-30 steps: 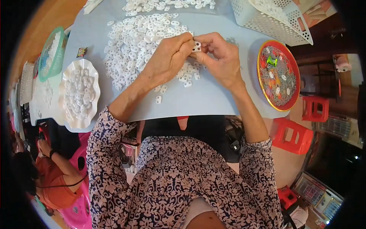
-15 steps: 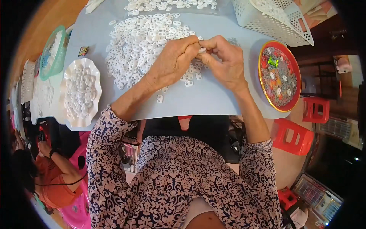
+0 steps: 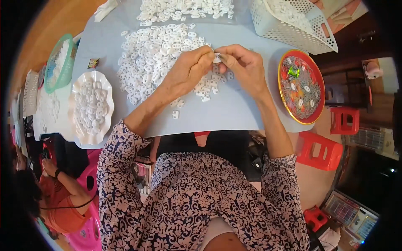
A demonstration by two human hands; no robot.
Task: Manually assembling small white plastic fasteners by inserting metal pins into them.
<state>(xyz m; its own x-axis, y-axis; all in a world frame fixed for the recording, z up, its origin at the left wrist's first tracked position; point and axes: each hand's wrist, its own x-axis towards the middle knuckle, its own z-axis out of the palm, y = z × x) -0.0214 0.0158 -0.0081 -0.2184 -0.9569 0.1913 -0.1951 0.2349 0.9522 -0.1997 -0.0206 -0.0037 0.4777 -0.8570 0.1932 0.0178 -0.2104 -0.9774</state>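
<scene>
Over the near side of the pile, my left hand pinches a small white oval plastic piece between closed fingertips. My right hand meets it from the right, its thumb and forefinger closed at the end of that piece; anything tiny between them is hidden. Similar white two-holed pieces lie in a loose heap below and left of the hands. To the right stands a red round tray with a gold rim, holding many small grey metal parts, some white pieces and a green wrapper.
A scalloped white dish of white pieces stands at the left, near a wrapped sweet. Behind are a clear plastic bag and a white perforated basket. A green basket sits far left, beyond which another person works.
My hands have shifted slightly apart, so the white piece between my fingertips shows more. The whole table view has moved slightly down.
</scene>
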